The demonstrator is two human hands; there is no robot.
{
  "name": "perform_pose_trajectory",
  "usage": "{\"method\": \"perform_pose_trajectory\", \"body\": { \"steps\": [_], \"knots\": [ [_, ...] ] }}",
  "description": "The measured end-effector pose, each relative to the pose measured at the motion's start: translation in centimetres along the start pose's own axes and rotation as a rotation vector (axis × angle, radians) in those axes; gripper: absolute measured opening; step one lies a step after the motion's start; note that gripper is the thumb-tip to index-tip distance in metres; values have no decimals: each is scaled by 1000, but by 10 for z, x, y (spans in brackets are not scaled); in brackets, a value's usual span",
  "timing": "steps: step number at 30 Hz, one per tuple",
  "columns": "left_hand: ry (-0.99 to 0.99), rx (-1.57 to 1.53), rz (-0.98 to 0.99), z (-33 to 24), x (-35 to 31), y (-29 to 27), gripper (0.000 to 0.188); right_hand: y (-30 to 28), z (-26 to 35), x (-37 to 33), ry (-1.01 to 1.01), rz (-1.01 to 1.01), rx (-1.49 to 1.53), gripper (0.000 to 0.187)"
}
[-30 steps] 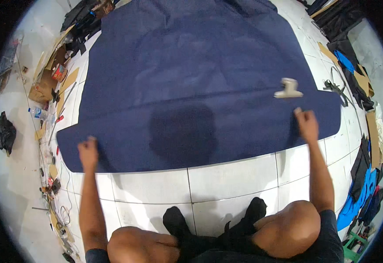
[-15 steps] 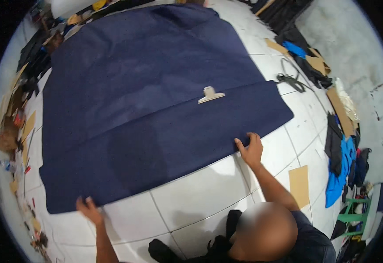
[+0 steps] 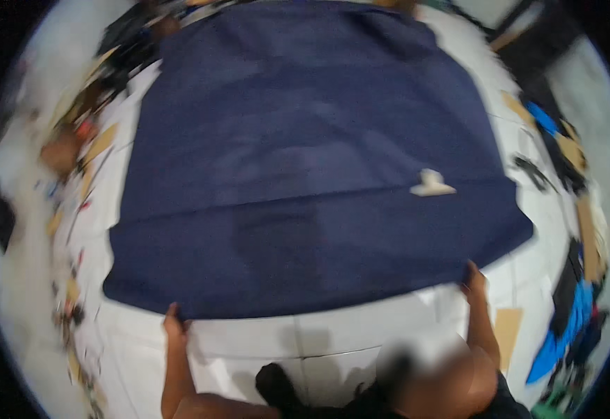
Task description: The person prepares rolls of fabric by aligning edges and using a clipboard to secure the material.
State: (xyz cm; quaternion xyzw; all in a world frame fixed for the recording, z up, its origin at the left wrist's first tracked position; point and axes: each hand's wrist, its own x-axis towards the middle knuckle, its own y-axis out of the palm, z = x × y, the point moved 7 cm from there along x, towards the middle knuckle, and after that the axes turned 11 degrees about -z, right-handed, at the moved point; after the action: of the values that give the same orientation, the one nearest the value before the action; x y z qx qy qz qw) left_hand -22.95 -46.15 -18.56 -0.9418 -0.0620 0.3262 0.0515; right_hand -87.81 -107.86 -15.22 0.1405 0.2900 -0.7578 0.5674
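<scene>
Navy fabric (image 3: 305, 150) stretches away from you across the white tiled floor (image 3: 249, 340), its near edge running crosswise between your left hand (image 3: 176, 327) and right hand (image 3: 475, 282), both seemingly pinching that edge, the right nearer the pale clip (image 3: 433, 185) on top

1. Left hand (image 3: 176, 322) pinches the navy cloth (image 3: 284, 262) at its near edge, towards the left corner!
2. Right hand (image 3: 474, 278) has that same edge, over towards the right corner.
3. Pale clip (image 3: 433, 185) sits on the cloth, right of centre, by a crosswise crease.
4. White tiles (image 3: 347, 346) beneath; tan card (image 3: 507, 334) beside the right forearm.
</scene>
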Motion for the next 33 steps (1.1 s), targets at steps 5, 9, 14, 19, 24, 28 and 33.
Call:
{"method": "perform_pose_trajectory", "body": {
  "steps": [5,9,14,19,24,28,33],
  "knots": [
    [-103,-132,25,37,-82,24,33,-166,-31,96,-122,-288,-47,62],
    [183,-203,-316,-12,-53,-39,52,-156,15,81,-457,-773,-1282,73],
    [279,-84,-328,-61,53,-155,62,94,115,-77,-1233,-167,-1210,53],
    [234,-80,-326,-99,103,-201,62,241,115,-129,-1656,403,-1287,41],
    [53,108,-163,-91,89,-155,48,240,120,-78,-1337,556,-1298,29],
    [65,224,-165,-100,76,-177,52,242,120,-100,-1085,663,-1290,35],
    [52,348,-211,-61,76,-202,52,220,106,-95,-829,747,-1364,42]
  ]
}}
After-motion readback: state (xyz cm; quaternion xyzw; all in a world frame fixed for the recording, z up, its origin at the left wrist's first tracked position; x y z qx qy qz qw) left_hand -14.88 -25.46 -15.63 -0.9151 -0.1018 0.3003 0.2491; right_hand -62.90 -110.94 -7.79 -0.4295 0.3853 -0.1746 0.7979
